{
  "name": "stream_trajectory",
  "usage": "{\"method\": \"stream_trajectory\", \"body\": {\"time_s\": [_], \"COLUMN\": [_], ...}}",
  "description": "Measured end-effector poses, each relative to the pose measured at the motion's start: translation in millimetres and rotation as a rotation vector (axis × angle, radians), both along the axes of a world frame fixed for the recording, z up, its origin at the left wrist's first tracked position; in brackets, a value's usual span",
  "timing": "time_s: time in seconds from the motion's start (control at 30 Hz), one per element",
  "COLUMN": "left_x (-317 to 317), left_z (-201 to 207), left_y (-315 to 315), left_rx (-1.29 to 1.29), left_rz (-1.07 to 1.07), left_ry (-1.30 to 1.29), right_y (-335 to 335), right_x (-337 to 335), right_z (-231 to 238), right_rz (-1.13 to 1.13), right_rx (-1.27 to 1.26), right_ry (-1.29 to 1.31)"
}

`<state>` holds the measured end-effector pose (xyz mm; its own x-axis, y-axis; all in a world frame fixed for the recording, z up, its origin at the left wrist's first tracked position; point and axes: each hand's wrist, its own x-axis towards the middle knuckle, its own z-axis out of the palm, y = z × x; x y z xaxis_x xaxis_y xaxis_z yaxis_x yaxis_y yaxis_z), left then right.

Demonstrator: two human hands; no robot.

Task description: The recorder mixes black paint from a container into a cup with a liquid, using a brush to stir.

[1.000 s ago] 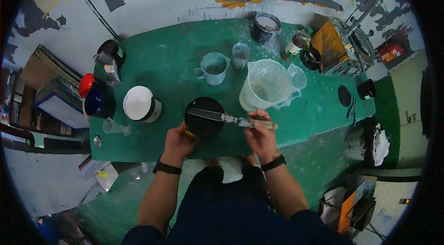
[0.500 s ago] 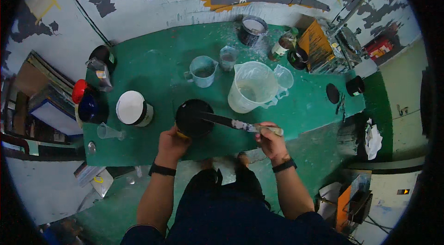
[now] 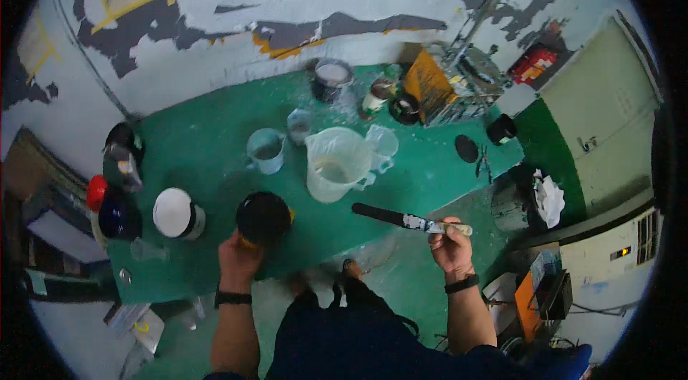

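Observation:
My left hand [image 3: 240, 259] is wrapped round the near side of a round can [image 3: 263, 216], black inside and with a bit of yellow at its side. In my right hand [image 3: 452, 251] is the paint-smeared handle of a long flat spatula [image 3: 383, 214]. Its dark-coated blade points left, above the table's front edge and apart from the can. Beyond the can stand a large translucent measuring jug [image 3: 331, 176], a smaller jug [image 3: 266, 154] with grey residue, a small cup [image 3: 299, 125] and another translucent jug [image 3: 384, 140].
A white-topped tub [image 3: 173, 212] stands left of the can, beside a dark blue container [image 3: 120, 221]. At the back of the green table [image 3: 215, 122] are a grey-filled bucket [image 3: 332, 77], a jar [image 3: 375, 98] and an orange-sided box [image 3: 428, 86]. A bin [image 3: 510, 206] stands right.
The spatula has come out of the can and moved right with my right hand. My left hand still grips the can. The whole view has shifted.

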<state>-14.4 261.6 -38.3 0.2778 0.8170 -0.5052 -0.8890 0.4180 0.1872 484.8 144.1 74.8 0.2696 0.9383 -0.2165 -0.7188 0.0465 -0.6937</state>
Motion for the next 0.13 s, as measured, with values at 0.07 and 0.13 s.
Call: {"method": "stream_trajectory", "body": {"time_s": [0.07,0.13], "left_x": [4.4,7.8], "left_z": [8.9,11.5], "left_y": [2.5,9.4], "left_rx": [0.069,0.112], "left_rz": [-0.005,-0.021], "left_ry": [0.039,0.063], "right_y": [-0.5,5.3], "right_x": [20.2,43.9], "right_z": [4.7,11.3], "right_rz": [-0.056,-0.073], "right_rx": [0.093,0.205], "right_ry": [0.027,0.023]}}
